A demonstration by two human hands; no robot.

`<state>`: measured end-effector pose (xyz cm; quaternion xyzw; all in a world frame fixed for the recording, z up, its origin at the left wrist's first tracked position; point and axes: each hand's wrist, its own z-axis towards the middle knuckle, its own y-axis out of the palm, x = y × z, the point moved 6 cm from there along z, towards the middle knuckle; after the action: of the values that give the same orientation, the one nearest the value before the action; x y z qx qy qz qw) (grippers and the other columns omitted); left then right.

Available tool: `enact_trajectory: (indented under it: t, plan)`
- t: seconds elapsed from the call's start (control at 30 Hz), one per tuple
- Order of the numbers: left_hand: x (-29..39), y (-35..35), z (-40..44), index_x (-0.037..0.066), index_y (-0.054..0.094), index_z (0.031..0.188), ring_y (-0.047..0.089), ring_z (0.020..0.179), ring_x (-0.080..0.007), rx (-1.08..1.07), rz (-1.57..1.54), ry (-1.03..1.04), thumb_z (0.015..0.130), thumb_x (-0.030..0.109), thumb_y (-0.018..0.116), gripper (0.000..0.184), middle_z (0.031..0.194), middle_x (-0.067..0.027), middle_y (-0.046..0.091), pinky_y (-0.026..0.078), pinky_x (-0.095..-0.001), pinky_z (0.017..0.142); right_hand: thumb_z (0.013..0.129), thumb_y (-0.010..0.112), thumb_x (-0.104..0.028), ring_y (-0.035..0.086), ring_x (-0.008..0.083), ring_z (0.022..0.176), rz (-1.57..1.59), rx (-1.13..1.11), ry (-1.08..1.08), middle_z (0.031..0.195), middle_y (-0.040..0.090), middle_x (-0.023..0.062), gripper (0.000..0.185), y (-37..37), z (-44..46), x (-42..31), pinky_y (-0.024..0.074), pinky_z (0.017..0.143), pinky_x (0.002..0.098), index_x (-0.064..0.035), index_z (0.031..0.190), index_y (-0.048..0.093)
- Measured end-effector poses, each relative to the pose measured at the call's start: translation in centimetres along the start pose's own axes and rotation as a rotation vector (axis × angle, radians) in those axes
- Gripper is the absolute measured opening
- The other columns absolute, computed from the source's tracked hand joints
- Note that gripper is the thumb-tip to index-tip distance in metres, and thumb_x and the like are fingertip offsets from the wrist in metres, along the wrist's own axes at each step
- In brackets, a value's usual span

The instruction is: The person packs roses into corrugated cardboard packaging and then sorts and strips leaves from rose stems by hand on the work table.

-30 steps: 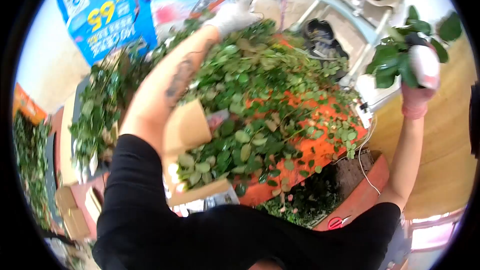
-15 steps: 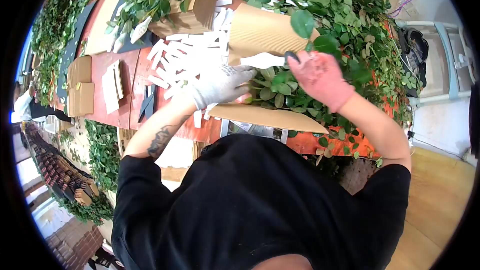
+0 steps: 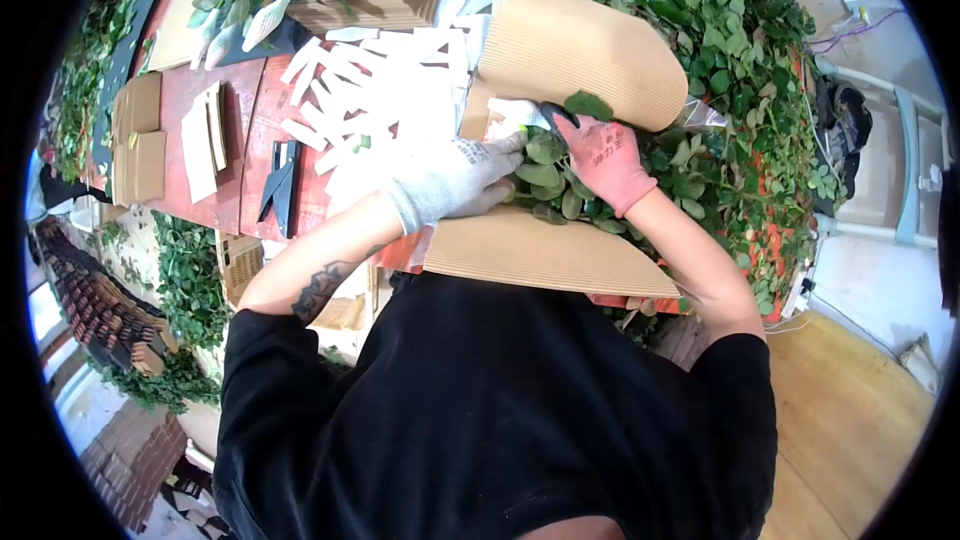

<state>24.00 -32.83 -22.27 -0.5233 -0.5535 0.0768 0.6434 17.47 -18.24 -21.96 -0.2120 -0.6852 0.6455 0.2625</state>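
Observation:
My left hand (image 3: 465,175), in a pale grey glove, rests at the bud end of a bundle of leafy stems (image 3: 545,175). Its fingers are stretched out, with a gap between the upper and lower ones. My right hand (image 3: 605,155), in a pink glove with dark fingertips, is closed around the stem of a flower bud in white netting (image 3: 517,114). That bud lies just above my left fingertips, on the stems. Corrugated brown cardboard stands on both sides of the bundle, as an upper flap (image 3: 585,45) and a lower flap (image 3: 550,250).
White paper strips (image 3: 350,80) are scattered left of the cardboard. Farther left are a dark folded tool (image 3: 281,190) and small brown boxes (image 3: 137,135). A cardboard stack (image 3: 370,0) lies behind, beside netted buds (image 3: 268,18). Leafy stems (image 3: 715,25) cover the right side; a chair (image 3: 905,160) stands beyond.
My right hand has moved down and left, laying the netted bud and its stem on the bundle. The cardboard flaps sit more upright around the stems. My left hand has shifted slightly.

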Motion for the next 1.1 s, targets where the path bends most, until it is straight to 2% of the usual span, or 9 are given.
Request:
enact_trajectory:
  t: [0.07, 0.2, 0.3, 0.6, 0.67, 0.83, 0.9, 0.97, 1.1]
  plan:
    - [-0.4, -0.2, -0.1, 0.005, 0.059, 0.115, 0.063, 0.093, -0.032, 0.1, 0.004, 0.062, 0.087, 0.027, 0.054, 0.036, 0.124, -0.0132, 0.056, 0.051, -0.0373, 0.082, 0.079, 0.052, -0.012, 0.063, 0.0242, 0.075, -0.02, -0.033, -0.012, 0.096, 0.061, 0.0103, 0.043, 1.0, -0.2, 0.0, 0.0507, 0.062, 0.0364, -0.0145, 0.122, 0.055]
    - [-1.5, -1.9, -0.2, 0.002, 0.059, 0.116, 0.059, 0.103, -0.0331, 0.295, -0.167, 0.16, 0.084, 0.019, 0.06, 0.037, 0.119, -0.0196, 0.057, 0.048, -0.0372, 0.088, 0.079, 0.052, -0.012, 0.063, 0.0242, 0.072, -0.013, -0.049, 0.003, 0.096, 0.061, 0.0107, 0.044, 1.3, -0.3, -0.2, 0.051, 0.06, 0.0367, -0.017, 0.123, 0.055]
    - [-3.3, -3.5, -0.1, 0.005, 0.063, 0.112, 0.062, 0.098, -0.0315, 0.561, -0.035, -0.021, 0.082, 0.016, 0.061, 0.032, 0.107, -0.0166, 0.063, 0.049, -0.0365, 0.084, 0.081, 0.049, -0.013, 0.063, 0.0253, 0.074, 0.017, -0.104, 0.043, 0.099, 0.06, 0.0121, 0.044, 1.2, -0.3, -0.2, 0.0512, 0.061, 0.0369, -0.0179, 0.125, 0.054]
    - [-4.7, -3.0, 2.2, 0.008, 0.066, 0.092, 0.063, 0.079, -0.0309, 0.505, -0.016, -0.182, 0.084, 0.016, 0.058, 0.015, 0.087, -0.013, 0.064, 0.049, -0.0385, 0.069, 0.083, 0.045, -0.012, 0.063, 0.0248, 0.082, 0.032, -0.076, 0.045, 0.106, 0.058, 0.0135, 0.043, 2.0, -0.3, -0.2, 0.0519, 0.066, 0.0364, -0.0152, 0.125, 0.053]
    - [-5.3, -3.6, 1.2, 0.007, 0.066, 0.093, 0.063, 0.079, -0.0314, 0.546, 0.051, -0.154, 0.084, 0.014, 0.057, 0.015, 0.088, -0.0131, 0.064, 0.049, -0.0384, 0.07, 0.086, 0.042, -0.012, 0.064, 0.0224, 0.079, 0.047, -0.056, 0.045, 0.095, 0.062, 0.0096, 0.04, 2.2, -0.3, -0.2, 0.051, 0.066, 0.0322, -0.0149, 0.125, 0.053]
    - [-8.6, -6.7, -4.0, 0.004, 0.064, 0.103, 0.063, 0.089, -0.0318, 0.615, 0.216, -0.305, 0.082, 0.004, 0.052, 0.023, 0.099, -0.0156, 0.065, 0.05, -0.0378, 0.08, 0.086, 0.042, -0.012, 0.064, 0.0237, 0.083, 0.019, -0.047, 0.05, 0.104, 0.059, 0.01, 0.04, 2.2, -0.2, -0.3, 0.0518, 0.067, 0.0346, -0.0158, 0.124, 0.053]
    - [-6.0, -6.8, -4.1, 0.004, 0.063, 0.105, 0.063, 0.093, -0.0317, 0.513, -0.058, -0.224, 0.08, 0.001, 0.052, 0.028, 0.105, -0.0163, 0.064, 0.05, -0.0377, 0.082, 0.084, 0.043, -0.012, 0.064, 0.0244, 0.084, 0.017, -0.111, 0.047, 0.11, 0.057, 0.0114, 0.041, 2.4, 0.1, -0.2, 0.0522, 0.067, 0.0364, -0.0159, 0.124, 0.054]
    - [-0.4, -6.2, -2.5, 0.005, 0.061, 0.112, 0.063, 0.095, -0.0314, 0.352, 0.09, 0.115, 0.079, 0.0, 0.053, 0.035, 0.115, -0.0144, 0.061, 0.05, -0.0367, 0.082, 0.085, 0.043, -0.013, 0.064, 0.0245, 0.083, 0.066, -0.053, 0.031, 0.11, 0.057, 0.0113, 0.041, 2.6, 0.0, -0.2, 0.0522, 0.066, 0.0364, -0.0166, 0.124, 0.054]
    - [0.8, -2.3, 0.2, 0.008, 0.058, 0.119, 0.061, 0.101, -0.0309, 0.176, 0.138, 0.09, 0.082, 0.005, 0.053, 0.038, 0.123, -0.014, 0.058, 0.051, -0.0352, 0.084, 0.085, 0.044, -0.013, 0.064, 0.0251, 0.082, 0.094, -0.075, 0.036, 0.11, 0.057, 0.0116, 0.039, 1.0, 0.1, -0.5, 0.0523, 0.066, 0.0369, -0.0168, 0.122, 0.055]
